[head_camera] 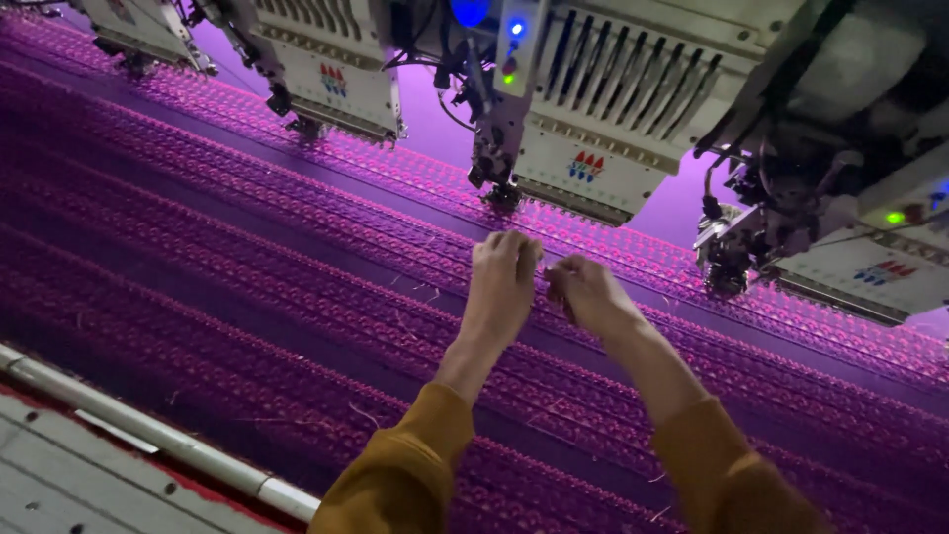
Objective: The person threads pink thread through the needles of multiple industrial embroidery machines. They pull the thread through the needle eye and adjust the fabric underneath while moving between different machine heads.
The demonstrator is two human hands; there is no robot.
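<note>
Directly below my head camera, both my arms in mustard-yellow sleeves reach forward over a wide stretch of purple fabric covered in rows of raised embroidery. My left hand and my right hand meet just above the cloth, fingertips nearly touching each other. Both hands have the fingers curled and pinched together, as if on something very fine between them; I cannot tell whether a thread is actually caught there, since it is too thin to see. Small loose thread ends lie scattered on the fabric around my hands. Just beyond my fingers hangs a row of white embroidery machine heads, each with needles pointing down at the cloth; the nearest one carries a small blue light, and another to the right shows a green light. At lower left, a pale metal rail runs along the near edge of the fabric.
</note>
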